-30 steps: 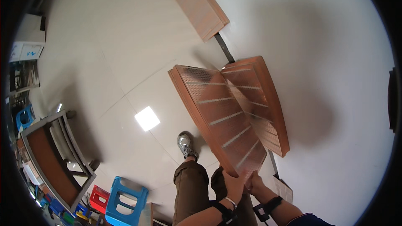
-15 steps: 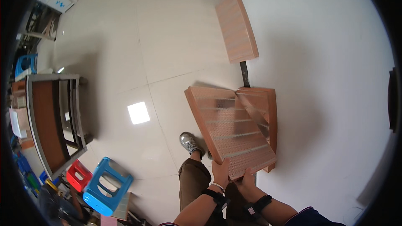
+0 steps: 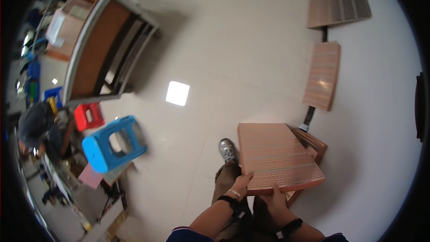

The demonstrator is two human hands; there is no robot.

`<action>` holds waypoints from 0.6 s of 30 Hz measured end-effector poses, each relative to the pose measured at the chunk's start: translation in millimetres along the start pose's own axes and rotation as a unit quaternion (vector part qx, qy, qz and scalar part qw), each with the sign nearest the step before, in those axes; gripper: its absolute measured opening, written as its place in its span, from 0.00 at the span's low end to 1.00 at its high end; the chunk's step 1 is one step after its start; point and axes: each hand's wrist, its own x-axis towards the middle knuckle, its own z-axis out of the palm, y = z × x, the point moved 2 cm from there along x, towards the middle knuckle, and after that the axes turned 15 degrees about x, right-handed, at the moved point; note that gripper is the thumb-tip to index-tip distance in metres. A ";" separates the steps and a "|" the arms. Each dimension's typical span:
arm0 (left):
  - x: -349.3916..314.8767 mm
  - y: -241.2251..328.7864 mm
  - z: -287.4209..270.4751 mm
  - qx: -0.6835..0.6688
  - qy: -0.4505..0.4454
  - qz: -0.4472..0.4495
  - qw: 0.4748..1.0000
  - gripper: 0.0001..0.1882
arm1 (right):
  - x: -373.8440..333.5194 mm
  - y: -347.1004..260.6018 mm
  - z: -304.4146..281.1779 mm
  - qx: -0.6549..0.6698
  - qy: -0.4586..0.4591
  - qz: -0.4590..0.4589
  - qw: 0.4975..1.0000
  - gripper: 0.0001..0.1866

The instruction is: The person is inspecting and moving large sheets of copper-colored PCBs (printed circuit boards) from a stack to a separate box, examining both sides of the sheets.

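A thick stack of copper-coloured boards point(image 3: 282, 157), marked with rows of a fine repeating pattern, is held in front of my legs. My left hand point(image 3: 242, 184) is closed on its near left corner, thumb on top. My right hand point(image 3: 275, 200) grips the near edge, thumb over the top and the other fingers hidden underneath. Partly covered by the held stack, a second stack of similar boards point(image 3: 317, 144) stands against the white wall at the right.
Two more board stacks point(image 3: 321, 76) point(image 3: 339, 8) lean along the wall point(image 3: 367, 107) farther ahead. A blue stool point(image 3: 96, 154) and a red stool point(image 3: 81, 117) stand left, beside a metal-framed cart point(image 3: 96, 49). A person in a cap point(image 3: 36, 123) is at the far left. My shoe point(image 3: 227, 150) rests on the tiled floor.
My view has turned, so the cart and stools sit higher and the wall stacks farther right. The held stack has swung squarer to me and moved off the wall stack's front, both hands still gripping it.
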 end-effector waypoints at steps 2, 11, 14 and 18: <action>-1.5 3.3 2.8 0.007 0.012 -0.004 1.000 0.17 | 0.0 -18.4 -8.9 -0.054 -0.011 0.062 0.997 0.21; 8.2 10.6 13.4 0.041 0.066 0.029 0.997 0.19 | 20.1 -226.1 -104.4 -0.402 -0.141 0.033 0.904 0.26; 21.3 0.7 10.3 0.040 0.086 0.031 0.995 0.18 | 18.2 -255.5 -72.5 -0.683 -0.190 -0.048 0.704 0.27; 38.6 -5.0 5.1 0.081 0.088 0.051 0.992 0.19 | 42.0 -225.1 -35.9 -0.323 -0.026 0.249 0.913 0.22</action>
